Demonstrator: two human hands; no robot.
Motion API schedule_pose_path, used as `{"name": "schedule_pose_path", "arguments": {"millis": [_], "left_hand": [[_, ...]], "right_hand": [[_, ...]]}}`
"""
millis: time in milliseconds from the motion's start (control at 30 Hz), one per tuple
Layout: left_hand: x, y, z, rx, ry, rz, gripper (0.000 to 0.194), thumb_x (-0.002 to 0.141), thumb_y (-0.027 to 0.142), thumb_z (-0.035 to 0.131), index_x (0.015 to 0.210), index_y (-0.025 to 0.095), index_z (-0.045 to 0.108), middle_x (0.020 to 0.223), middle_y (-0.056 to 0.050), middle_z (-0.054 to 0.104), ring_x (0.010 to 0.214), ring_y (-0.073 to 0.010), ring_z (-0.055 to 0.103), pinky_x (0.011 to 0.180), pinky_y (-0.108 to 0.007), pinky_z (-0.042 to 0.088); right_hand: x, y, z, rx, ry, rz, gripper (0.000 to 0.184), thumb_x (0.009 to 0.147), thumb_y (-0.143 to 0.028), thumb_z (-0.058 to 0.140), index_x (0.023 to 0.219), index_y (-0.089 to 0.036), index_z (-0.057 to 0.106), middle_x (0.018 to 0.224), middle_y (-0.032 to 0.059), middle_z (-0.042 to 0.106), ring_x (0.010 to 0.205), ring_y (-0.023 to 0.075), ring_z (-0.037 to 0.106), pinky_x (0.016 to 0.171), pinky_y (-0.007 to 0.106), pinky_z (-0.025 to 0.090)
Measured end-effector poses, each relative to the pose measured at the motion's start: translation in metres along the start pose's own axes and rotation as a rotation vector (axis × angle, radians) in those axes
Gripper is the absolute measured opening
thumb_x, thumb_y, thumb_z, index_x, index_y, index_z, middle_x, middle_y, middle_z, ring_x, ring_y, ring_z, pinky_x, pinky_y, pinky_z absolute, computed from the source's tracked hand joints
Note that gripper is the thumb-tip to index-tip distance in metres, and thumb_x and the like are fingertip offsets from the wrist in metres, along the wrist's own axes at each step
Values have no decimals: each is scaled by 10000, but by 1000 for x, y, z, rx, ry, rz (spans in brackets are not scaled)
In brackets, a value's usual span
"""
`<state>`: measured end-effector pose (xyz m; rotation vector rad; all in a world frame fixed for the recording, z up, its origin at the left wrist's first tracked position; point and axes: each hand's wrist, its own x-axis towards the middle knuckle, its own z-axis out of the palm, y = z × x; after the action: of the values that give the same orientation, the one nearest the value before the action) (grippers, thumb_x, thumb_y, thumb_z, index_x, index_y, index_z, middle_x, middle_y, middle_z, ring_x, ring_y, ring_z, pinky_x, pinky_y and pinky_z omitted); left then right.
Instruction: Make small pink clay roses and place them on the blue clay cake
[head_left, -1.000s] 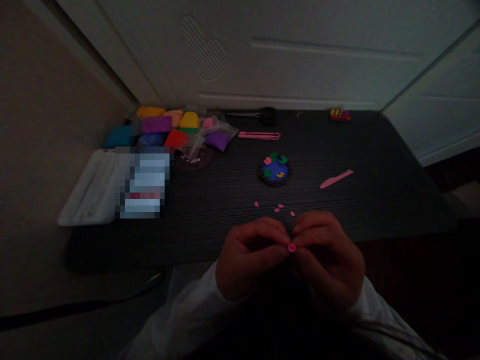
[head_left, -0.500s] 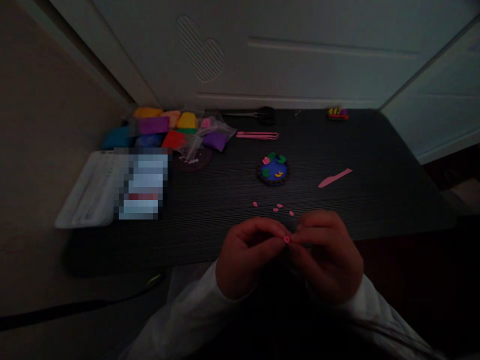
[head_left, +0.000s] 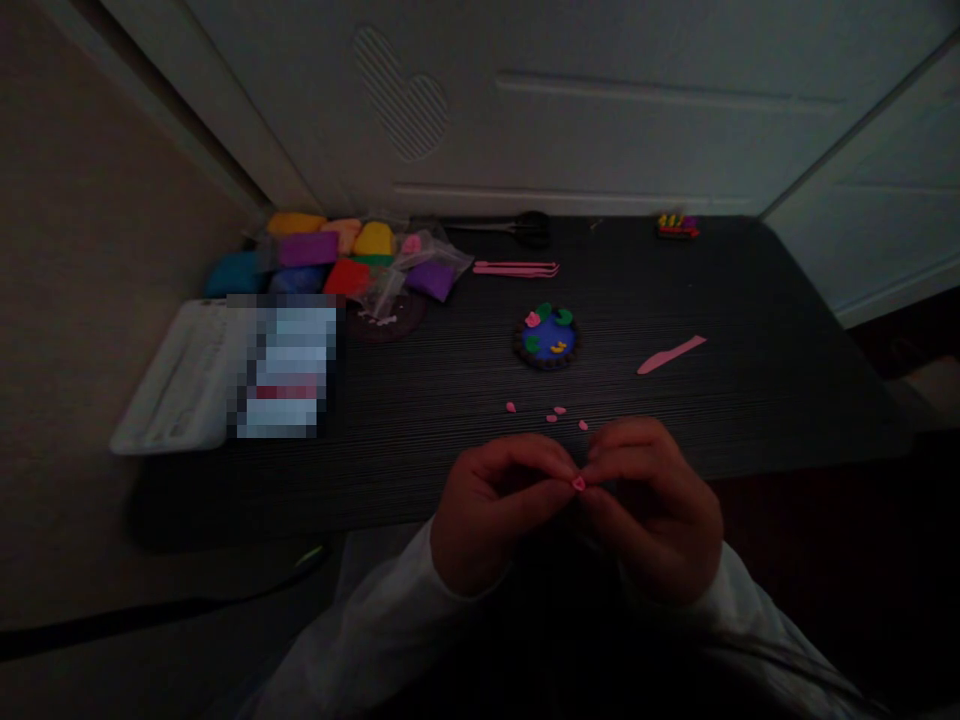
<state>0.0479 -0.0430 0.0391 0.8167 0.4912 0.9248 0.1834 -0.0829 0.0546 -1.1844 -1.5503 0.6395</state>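
My left hand (head_left: 495, 510) and my right hand (head_left: 652, 505) meet just over the near edge of the dark table (head_left: 750, 420). Both pinch one tiny pink clay piece (head_left: 578, 484) between thumbs and fingertips. Several small pink clay bits (head_left: 551, 414) lie on the table just beyond my fingers. Farther back sits a round blue clay disc (head_left: 550, 337) with green leaves, a pink flower and a yellow shape on it.
A pink clay knife (head_left: 671, 354) lies right of the disc, more pink tools (head_left: 516, 268) and scissors (head_left: 517, 229) behind it. Bags of coloured clay (head_left: 337, 260) pile at the back left beside a white tray (head_left: 180, 380). A small colourful clay item (head_left: 677, 226) sits far back.
My hands stayed together at the table edge, working the pink piece between the fingertips; it shifted slightly up and left. Nothing on the table moved.
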Motion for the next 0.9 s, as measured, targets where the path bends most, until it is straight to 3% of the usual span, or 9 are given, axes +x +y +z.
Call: {"name": "schedule_pose_path", "arguments": {"millis": [233,400,667,900], "left_hand": [[0,-2,1,-95,18,-65,150,628,73,599,697,200,638,697,10,599,724,-113,530,674,-253,418],[2,-4,2,-200,21,-137,127,631,80,597,692,185,634,744,3,625,741,-116,547,666,-245,425],[3,-5,1,-350,89,-218,77,617,105,612,664,167,603,642,22,604,647,-76,535,640,-204,415],[5,-3,3,-328,91,-257,60,618,121,614,657,156,586,653,1,627,654,-95,564,605,-205,419]], "right_hand": [[-1,4,6,107,28,43,207,658,-66,564,810,-206,562,793,6,501,752,128,497,662,284,407],[0,6,8,69,62,41,195,672,-88,557,819,-216,566,794,11,498,738,133,499,642,290,416],[-2,8,3,41,70,26,262,672,-90,550,894,-228,559,814,17,516,773,144,488,670,304,414],[4,7,-2,32,-89,49,302,684,-163,563,980,-226,546,797,22,521,802,156,489,728,334,410]]}}
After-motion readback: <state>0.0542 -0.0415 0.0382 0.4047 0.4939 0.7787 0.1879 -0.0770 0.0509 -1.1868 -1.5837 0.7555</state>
